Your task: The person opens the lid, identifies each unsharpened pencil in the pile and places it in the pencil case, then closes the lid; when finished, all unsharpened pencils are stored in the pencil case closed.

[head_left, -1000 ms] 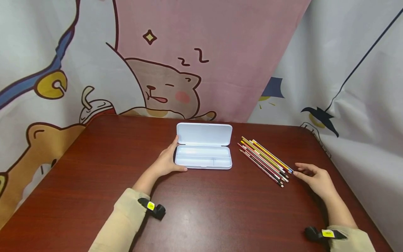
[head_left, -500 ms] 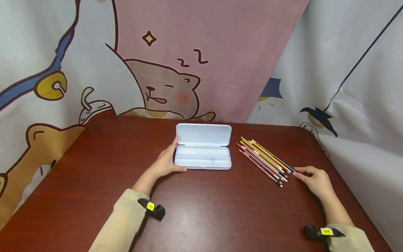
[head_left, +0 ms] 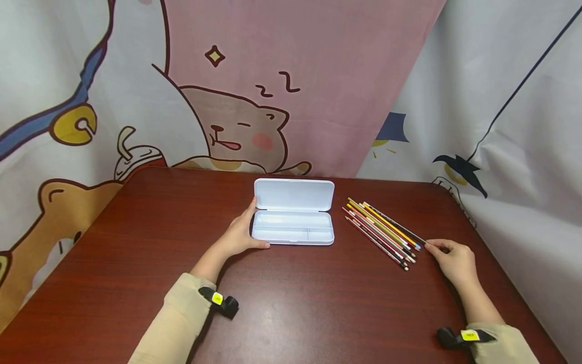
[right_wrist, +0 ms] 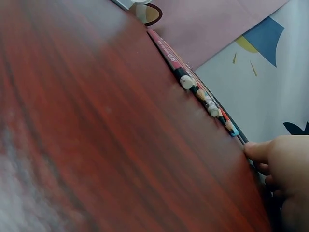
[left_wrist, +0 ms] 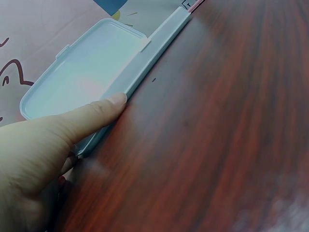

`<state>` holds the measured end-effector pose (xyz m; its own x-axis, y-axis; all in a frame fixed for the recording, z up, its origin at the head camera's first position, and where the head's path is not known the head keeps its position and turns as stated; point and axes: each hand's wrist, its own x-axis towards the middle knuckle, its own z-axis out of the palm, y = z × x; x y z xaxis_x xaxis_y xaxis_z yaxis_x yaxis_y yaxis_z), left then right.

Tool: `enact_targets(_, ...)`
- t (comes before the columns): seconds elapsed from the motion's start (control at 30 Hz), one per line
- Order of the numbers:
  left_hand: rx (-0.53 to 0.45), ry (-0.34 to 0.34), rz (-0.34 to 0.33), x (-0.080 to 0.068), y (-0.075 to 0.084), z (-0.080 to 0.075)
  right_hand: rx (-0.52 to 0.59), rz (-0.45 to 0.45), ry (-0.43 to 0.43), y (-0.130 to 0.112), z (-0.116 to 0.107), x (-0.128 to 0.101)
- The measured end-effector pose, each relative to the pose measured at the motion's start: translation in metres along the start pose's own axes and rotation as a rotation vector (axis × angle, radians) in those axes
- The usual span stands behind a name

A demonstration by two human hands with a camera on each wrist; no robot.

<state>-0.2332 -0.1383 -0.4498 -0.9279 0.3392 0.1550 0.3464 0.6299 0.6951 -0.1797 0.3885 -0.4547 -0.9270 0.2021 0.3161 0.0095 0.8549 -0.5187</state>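
While L hand (head_left: 236,235) grips the open white case (head_left: 291,221) at its left end, thumb along front wall & spread from index, R hand (head_left: 456,265) pinches near end of a dark pencil (head_left: 411,233) b/w thumb & fingers, beside the other pencils (head_left: 379,231), right of case. Pencil print too small to read; curtain (head_left: 354,76) shows "Z Z". Table (head_left: 295,293) edge near R forearm; wide tabletop stretch b/w arms.
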Motion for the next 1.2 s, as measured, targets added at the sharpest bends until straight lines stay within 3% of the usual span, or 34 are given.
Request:
enact_targets(0.4,0.005,0.004,0.003,-0.001,0.003,-0.002,0.003,0.026,0.105,-0.004,-0.006,0.001)
enact_targets(0.53,0.003,0.008,0.006,-0.001,0.002,-0.002,0.020,-0.003,0.130,-0.011,-0.010,0.001)
enact_targets(0.9,0.000,0.012,0.017,0.000,0.001,-0.001,0.118,-0.188,0.205,-0.041,0.007,-0.002)
enact_targets(1.2,0.000,0.013,0.013,-0.001,0.001,-0.001,0.202,-0.327,0.149,-0.072,0.027,0.000)
